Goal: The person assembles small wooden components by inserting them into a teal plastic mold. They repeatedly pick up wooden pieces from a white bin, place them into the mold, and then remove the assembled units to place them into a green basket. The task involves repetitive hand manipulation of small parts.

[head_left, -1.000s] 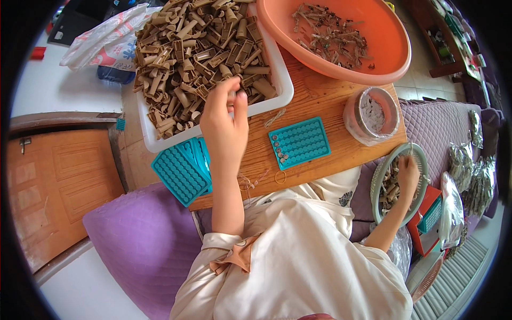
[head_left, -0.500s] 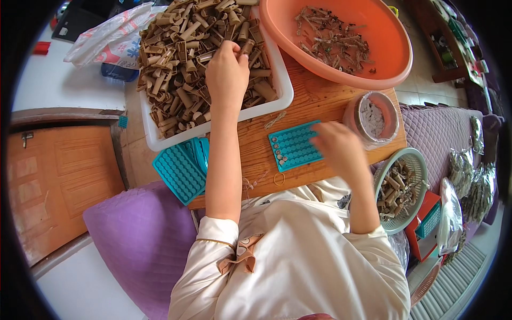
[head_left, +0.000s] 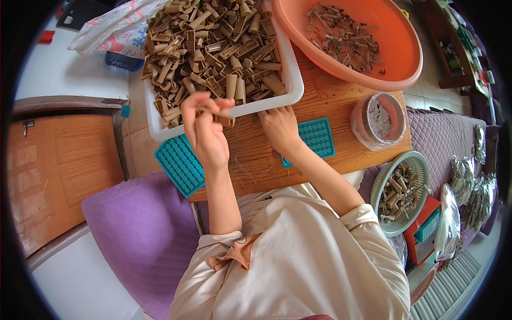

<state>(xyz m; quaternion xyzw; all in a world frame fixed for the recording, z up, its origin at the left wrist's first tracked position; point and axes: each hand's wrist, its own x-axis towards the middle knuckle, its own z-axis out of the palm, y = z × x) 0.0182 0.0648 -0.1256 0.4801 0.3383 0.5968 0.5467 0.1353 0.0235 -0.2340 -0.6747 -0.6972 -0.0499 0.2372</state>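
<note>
1 white bin (head_left: 296, 89), top ctr, w/ brown pieces (head_left: 208, 48) too many to count; 1 orange basin (head_left: 399, 45), upper R; 1 pale-green basket (head_left: 423, 181), R; 2 teal trays (head_left: 180, 166), ctr-L & R of ctr. Person's L hand (head_left: 205, 133) raised, fingers bent, pinching 1 brown piece (head_left: 220, 114), ctr-L. R hand (head_left: 280, 128) palm-down, ctr, at bin's near edge; can't tell if gripping.

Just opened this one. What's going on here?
A person's left hand holds a slim brown piece by the near rim of a white tub heaped with brown pieces. The right hand is down at the wooden table beside that rim; its grip can't be made out. A teal tray lies partly hidden on the table, and an orange basin is farther back.
</note>
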